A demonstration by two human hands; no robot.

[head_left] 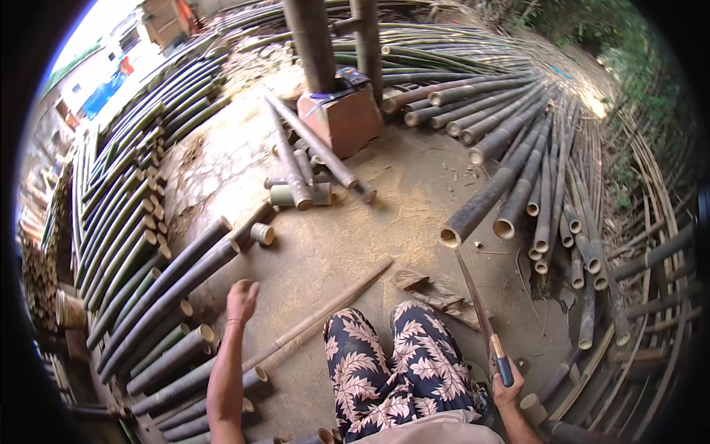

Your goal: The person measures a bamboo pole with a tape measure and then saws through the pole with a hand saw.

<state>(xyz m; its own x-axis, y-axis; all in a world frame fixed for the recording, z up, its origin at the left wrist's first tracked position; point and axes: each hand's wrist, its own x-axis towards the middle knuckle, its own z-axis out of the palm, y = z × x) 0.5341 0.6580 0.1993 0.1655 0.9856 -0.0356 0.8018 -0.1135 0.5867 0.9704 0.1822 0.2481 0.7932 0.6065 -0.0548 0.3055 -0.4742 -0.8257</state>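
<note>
My right hand, low on the right, is closed round the dark and wooden handle of a hand saw. Its long, tapering blade points away from me, and its tip is near the cut end of a thick bamboo pole; whether they touch I cannot tell. Individual teeth are too small to make out. On the left, my left hand is held in the air with its fingers curled in and nothing visible in them. Beyond it lies a short bamboo piece.
Stacked bamboo poles line the left side, and more poles fan out on the right. A reddish block carries upright posts ahead. A thin pole and a broken husk lie by my knees on the sawdust-strewn ground.
</note>
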